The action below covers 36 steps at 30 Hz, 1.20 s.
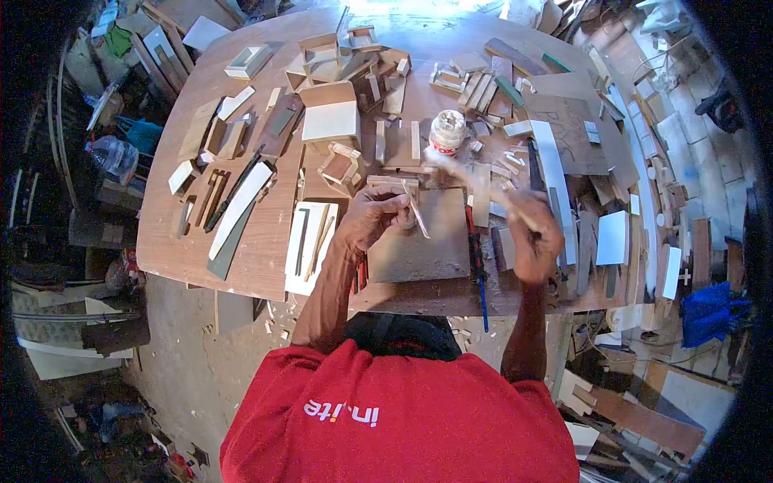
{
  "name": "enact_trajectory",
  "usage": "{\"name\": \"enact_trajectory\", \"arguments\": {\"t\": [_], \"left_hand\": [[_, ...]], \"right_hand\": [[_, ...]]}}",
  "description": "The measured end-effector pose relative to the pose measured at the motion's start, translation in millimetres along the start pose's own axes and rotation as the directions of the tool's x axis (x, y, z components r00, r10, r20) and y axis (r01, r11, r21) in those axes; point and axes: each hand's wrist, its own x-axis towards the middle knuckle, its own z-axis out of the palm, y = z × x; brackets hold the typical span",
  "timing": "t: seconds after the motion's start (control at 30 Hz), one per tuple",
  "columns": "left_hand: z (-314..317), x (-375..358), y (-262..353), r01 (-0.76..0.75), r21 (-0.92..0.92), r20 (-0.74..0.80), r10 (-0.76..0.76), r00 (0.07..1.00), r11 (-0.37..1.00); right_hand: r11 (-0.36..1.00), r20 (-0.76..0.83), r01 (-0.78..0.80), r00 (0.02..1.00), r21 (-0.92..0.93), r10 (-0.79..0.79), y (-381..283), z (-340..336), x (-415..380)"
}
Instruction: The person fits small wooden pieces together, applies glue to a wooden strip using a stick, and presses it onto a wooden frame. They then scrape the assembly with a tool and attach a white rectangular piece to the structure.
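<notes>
My left hand (376, 216) is closed in a pinch on a thin wood strip (416, 211), raised above the near part of the table. My right hand (535, 237), blurred by motion, is closed around a pale stick (471, 174). This stick points up and left, its far end just below a glass jar (447, 133). White residue coats the open jar, and red lettering marks its side. Beneath my hands lies a square board (432, 249). A small wooden chair-like piece (341, 169) sits just beyond my left hand.
The wooden table (173, 241) carries many offcuts. A box-like wooden piece (330, 117) stands behind the chair-like one. A red and blue screwdriver-like tool (477, 266) lies right of the board. White strips (244, 193) rest at the left. Boards crowd the floor on both sides.
</notes>
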Motion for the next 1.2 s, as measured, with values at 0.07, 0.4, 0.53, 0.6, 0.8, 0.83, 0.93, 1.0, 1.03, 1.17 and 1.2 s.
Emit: {"name": "enact_trajectory", "arguments": {"t": [0.07, 0.4, 0.53, 0.6, 0.8, 0.83, 0.93, 1.0, 1.03, 1.17, 1.2], "left_hand": [[-3.5, 1.3, -4.7, -0.020, 0.000, 0.012, 0.020, 1.000, 1.000], [-0.9, -14.7, -2.2, -0.121, 0.006, -0.082, 0.121, 0.989, 0.993], [-8.1, -14.7, -0.7, -0.155, 0.001, -0.124, 0.154, 0.980, 0.988], [-14.9, -11.0, -0.8, -0.213, -0.009, -0.104, 0.211, 0.972, 0.977], [-9.4, -4.5, 13.9, -0.244, -0.224, -0.201, 0.200, 0.959, 0.944], [-5.2, -3.5, 16.2, -0.243, -0.245, -0.225, 0.189, 0.956, 0.938], [-3.8, 5.9, 15.2, -0.275, -0.351, -0.160, 0.232, 0.960, 0.895], [1.3, 8.3, 17.4, -0.280, -0.343, -0.185, 0.227, 0.956, 0.897], [3.4, 9.0, 17.7, -0.284, -0.335, -0.212, 0.222, 0.952, 0.898], [4.1, 12.9, 13.0, -0.299, -0.308, -0.240, 0.231, 0.943, 0.903], [3.8, 12.9, 12.2, -0.302, -0.287, -0.238, 0.237, 0.942, 0.909]], "right_hand": [[0.996, -0.102, -0.091, 0.991, 0.000, 0.091, 16.1, 4.3, 10.9], [0.961, -0.085, -0.062, 0.996, -0.271, 0.040, 78.0, 31.7, 102.5], [0.975, -0.083, -0.102, 0.993, -0.198, 0.087, 75.7, 37.8, 114.6], [0.985, -0.099, -0.131, 0.988, -0.108, 0.121, 66.7, 32.7, 113.4], [0.960, 0.051, -0.173, 0.985, 0.220, 0.166, 43.5, 7.1, 65.2], [0.963, 0.057, -0.175, 0.984, 0.206, 0.167, 45.6, 5.7, 54.0], [0.963, 0.065, -0.113, 0.993, 0.244, 0.100, 57.4, 8.9, 24.5], [0.955, 0.064, -0.054, 0.997, 0.293, 0.036, 51.7, 11.1, 14.3], [0.973, 0.085, -0.041, 0.996, 0.226, 0.023, 47.6, 11.5, 9.9], [0.980, 0.063, -0.074, 0.996, 0.186, 0.063, 47.1, 12.8, -5.9], [0.967, 0.063, -0.092, 0.995, 0.239, 0.079, 47.5, 11.7, -7.9]]}}
